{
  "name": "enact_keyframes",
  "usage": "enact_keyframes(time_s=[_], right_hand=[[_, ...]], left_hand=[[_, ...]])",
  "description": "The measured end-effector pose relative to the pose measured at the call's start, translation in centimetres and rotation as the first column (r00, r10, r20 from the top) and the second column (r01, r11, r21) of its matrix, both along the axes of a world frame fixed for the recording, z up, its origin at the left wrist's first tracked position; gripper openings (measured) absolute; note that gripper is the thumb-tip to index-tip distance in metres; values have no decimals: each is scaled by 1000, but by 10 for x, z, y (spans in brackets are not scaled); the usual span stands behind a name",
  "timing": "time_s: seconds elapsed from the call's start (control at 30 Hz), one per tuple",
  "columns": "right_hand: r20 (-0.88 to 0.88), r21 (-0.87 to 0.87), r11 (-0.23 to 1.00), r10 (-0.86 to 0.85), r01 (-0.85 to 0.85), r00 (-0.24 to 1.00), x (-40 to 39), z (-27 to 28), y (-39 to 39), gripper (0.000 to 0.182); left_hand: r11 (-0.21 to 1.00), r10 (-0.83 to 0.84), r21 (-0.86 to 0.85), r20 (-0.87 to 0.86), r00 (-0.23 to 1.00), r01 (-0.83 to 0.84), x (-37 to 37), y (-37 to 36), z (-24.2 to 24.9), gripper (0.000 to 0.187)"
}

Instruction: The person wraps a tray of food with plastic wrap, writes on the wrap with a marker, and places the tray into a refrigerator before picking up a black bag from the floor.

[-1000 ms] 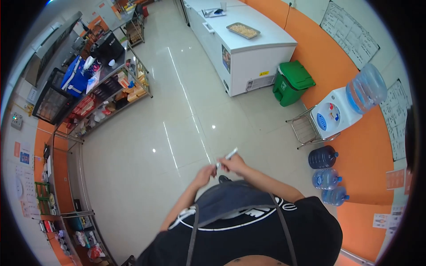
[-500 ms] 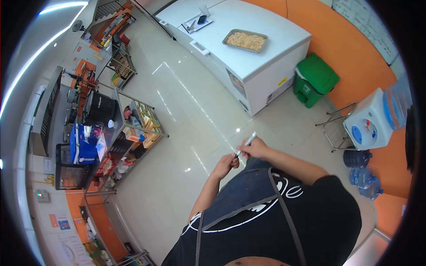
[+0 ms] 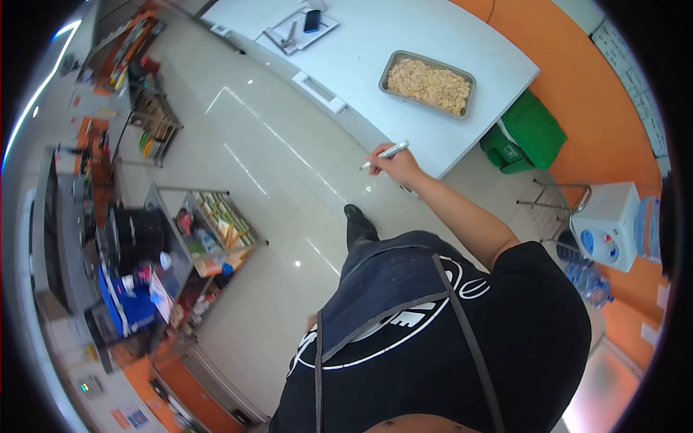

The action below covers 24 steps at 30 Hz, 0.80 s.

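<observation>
— What's in your right hand (image 3: 399,167)?

— A marker pen (image 3: 385,154), silver-white with a dark tip. My grip is pinched round its lower half, and the barrel slants up toward two o'clock, while the tip points down toward eight o'clock. My arm is stretched out ahead of me, toward twelve o'clock from my chest.

— And the left one?

— I can't see it. My apron (image 3: 390,289) and black shirt fill the lower part of the view, so I cannot tell what that grip is doing.

— What is the pen close to?

— It hangs in the air just off the near edge of the white chest freezer (image 3: 375,58), which serves here as a desk. It touches nothing but my fingers. Beyond it, at about one o'clock, a metal tray (image 3: 429,82) full of pale, shredded food lies on the lid. Farther back, near eleven o'clock, sits a clipboard (image 3: 299,29) with a dark phone on it.

— Anything on the floor?

— My black shoe (image 3: 355,213) stands on the glossy tiles below my hand, at around seven o'clock from it. A green bin (image 3: 530,133) is against the orange wall at three o'clock, with a water dispenser (image 3: 613,224) past it at four o'clock. Stocked wire shelves (image 3: 209,224) stand at nine o'clock.
</observation>
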State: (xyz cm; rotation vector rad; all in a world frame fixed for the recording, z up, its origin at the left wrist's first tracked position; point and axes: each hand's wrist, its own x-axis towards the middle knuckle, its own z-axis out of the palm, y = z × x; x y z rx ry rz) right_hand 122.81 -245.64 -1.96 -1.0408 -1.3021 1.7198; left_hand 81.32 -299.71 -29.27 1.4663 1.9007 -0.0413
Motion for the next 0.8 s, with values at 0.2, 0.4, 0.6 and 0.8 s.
enact_keyframes(time_s=[0.2,0.4,0.6,0.8], right_hand=[[-215,-136,836,-549,532,807,17,-51,143,16],[-61,22,572,-818,820,572,59,-79,242,24],[206,235,567,-823,789,530,86,-87,308,25],[341,393,600,-799,697,495,90,-90,347,20]], left_hand=[[893,220,-426,130,967,-146,-146,176,60,36],[828,436,-507,313,844,-240,-247,563,70,37],[990,140,-115,743,655,-81,-82,877,148,38],[791,-580,486,402,709,372,96,982,180,29]])
